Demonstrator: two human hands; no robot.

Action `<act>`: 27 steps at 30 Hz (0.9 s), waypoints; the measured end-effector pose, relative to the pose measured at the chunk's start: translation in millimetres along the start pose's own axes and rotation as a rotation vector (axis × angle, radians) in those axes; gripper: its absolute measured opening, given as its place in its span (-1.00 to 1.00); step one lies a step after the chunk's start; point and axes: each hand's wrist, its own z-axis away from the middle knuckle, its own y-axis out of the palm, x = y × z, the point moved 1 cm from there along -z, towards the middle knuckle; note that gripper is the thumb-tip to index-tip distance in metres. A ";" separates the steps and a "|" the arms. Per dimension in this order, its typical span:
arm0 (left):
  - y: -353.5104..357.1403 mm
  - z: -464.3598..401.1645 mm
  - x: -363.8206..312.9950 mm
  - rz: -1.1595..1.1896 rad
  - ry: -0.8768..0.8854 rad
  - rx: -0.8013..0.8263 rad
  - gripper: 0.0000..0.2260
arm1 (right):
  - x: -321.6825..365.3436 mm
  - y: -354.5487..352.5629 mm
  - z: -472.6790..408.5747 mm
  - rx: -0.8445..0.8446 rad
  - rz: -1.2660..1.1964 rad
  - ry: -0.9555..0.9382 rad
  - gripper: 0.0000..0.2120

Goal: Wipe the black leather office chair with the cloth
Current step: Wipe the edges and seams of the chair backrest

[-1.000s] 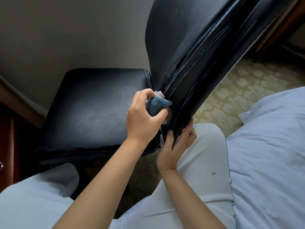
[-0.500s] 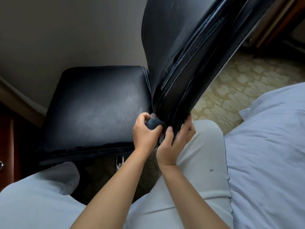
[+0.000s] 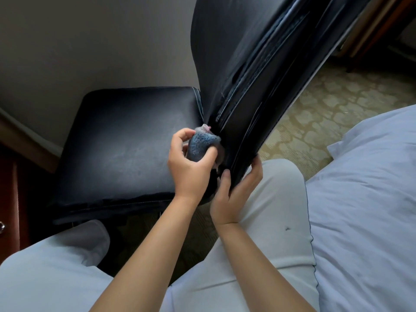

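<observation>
The black leather office chair [image 3: 126, 143] stands side-on in front of me, its seat to the left and its backrest [image 3: 252, 64] rising to the upper right. My left hand [image 3: 191, 167] grips a bunched blue cloth [image 3: 201, 145] and presses it against the lower side edge of the backrest, near the seat joint. My right hand [image 3: 234, 192] clasps the bottom edge of the backrest, thumb on the near side and fingers wrapped behind it.
My knees in light trousers [image 3: 265, 221] sit below the chair. A white duvet [image 3: 364, 199] fills the right. Patterned carpet [image 3: 315, 113] lies beyond the backrest, a grey wall [image 3: 90, 41] behind the seat, and dark wooden furniture [image 3: 9, 199] at the far left.
My left hand with the cloth dropped to the bottom of the backrest edge, then came back up along it. My right hand kept its hold on the lower edge.
</observation>
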 end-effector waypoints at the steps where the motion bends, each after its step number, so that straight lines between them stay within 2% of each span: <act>1: 0.2 -2.8 -6.3 0.004 0.041 0.009 -0.64 | -0.5 -0.1 -0.4 0.006 -0.017 0.005 -0.40; 4: -0.1 -13.1 -19.1 -0.032 0.171 0.055 -0.64 | -1.3 0.3 0.8 0.033 -0.054 0.030 -0.37; 7: 0.4 -19.1 -18.9 -0.165 0.277 0.094 -0.65 | -0.8 1.6 2.4 0.058 -0.074 0.060 -0.34; 10: 1.1 -17.0 -13.4 -0.219 0.295 0.068 -0.71 | -0.1 2.1 2.3 0.058 -0.086 0.071 -0.33; 17: 4.3 -0.8 10.7 -0.180 0.079 0.006 -0.73 | 3.2 -0.1 4.1 0.059 -0.074 0.060 -0.35; 23: 2.3 10.1 59.0 -0.326 -0.331 0.190 -0.76 | 1.4 -2.2 3.8 0.056 -0.045 0.034 -0.36; 27: -5.9 -3.3 47.4 -0.259 -0.267 0.111 -0.75 | -1.4 -1.8 2.5 0.049 -0.035 0.020 -0.38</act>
